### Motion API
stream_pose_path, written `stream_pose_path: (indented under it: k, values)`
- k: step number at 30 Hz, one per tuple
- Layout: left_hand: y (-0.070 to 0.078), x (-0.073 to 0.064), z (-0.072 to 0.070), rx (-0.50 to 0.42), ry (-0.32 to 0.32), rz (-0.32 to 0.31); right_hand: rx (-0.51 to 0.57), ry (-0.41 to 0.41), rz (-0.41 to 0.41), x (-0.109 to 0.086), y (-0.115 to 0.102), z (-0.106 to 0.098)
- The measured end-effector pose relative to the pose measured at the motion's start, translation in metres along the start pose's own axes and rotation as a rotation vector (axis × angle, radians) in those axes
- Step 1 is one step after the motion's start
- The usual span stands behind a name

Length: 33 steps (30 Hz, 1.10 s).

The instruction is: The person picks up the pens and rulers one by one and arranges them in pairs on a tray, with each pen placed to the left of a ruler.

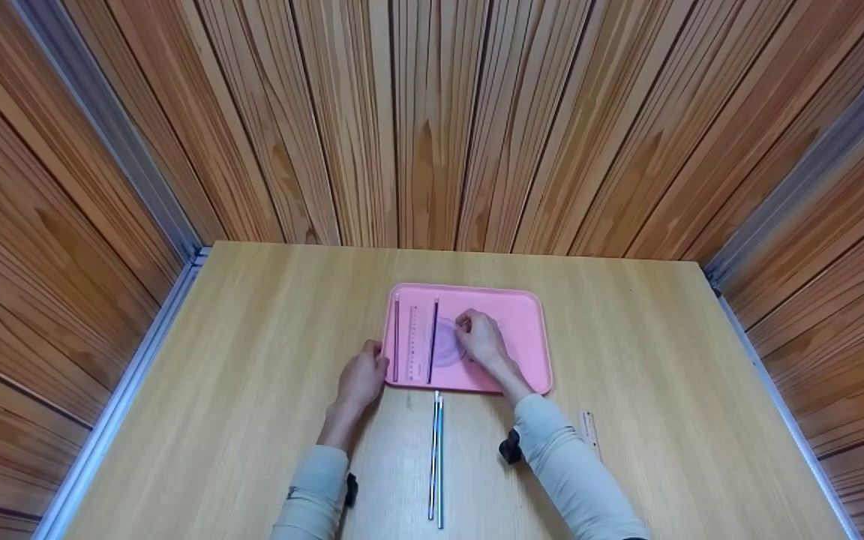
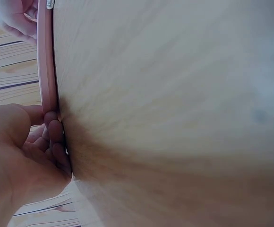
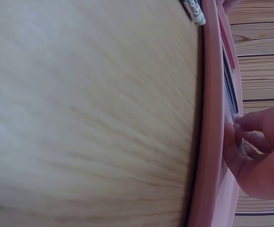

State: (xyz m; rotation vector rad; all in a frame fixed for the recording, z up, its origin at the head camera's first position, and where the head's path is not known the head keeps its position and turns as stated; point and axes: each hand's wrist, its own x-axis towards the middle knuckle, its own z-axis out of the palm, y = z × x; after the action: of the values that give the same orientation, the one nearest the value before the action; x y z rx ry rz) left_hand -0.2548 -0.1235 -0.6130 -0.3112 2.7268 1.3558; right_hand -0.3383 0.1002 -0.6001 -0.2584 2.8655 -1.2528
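Observation:
A pink tray (image 1: 526,337) lies on the table. My left hand (image 1: 362,377) grips its left rim near the front corner, with the thumb on the rim and the fingers curled low against its side in the left wrist view. Inside the tray, my right hand (image 1: 483,339) pinches a clear, purplish protractor (image 1: 445,346) with a curved edge, and covers part of it. Left of the protractor lie a dark pencil (image 1: 433,341), a clear ruler (image 1: 413,345) and a reddish pencil (image 1: 396,337), roughly parallel, running front to back.
Two pencils (image 1: 441,465) lie side by side on the wooden table (image 1: 267,337) in front of the tray, between the forearms. Another ruler (image 1: 588,427) lies beside the right sleeve, partly hidden by it. Wood-patterned walls (image 1: 432,135) enclose the table.

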Motion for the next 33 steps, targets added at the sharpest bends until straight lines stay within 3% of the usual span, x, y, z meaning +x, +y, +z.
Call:
stream_pose_path:
  k: [9, 17, 33]
  values:
    - [-0.001, -0.001, -0.001, 0.002, 0.003, 0.019, 0.01, 0.058, -0.148, -0.001, 0.004, 0.004]
    - [-0.002, -0.002, -0.001, 0.009, 0.02, 0.047, -0.015, -0.015, -0.047, -0.001, -0.002, 0.003]
    - [0.0, 0.0, 0.0, 0.035, 0.025, 0.015, -0.04, -0.046, -0.075, -0.021, -0.014, -0.008]
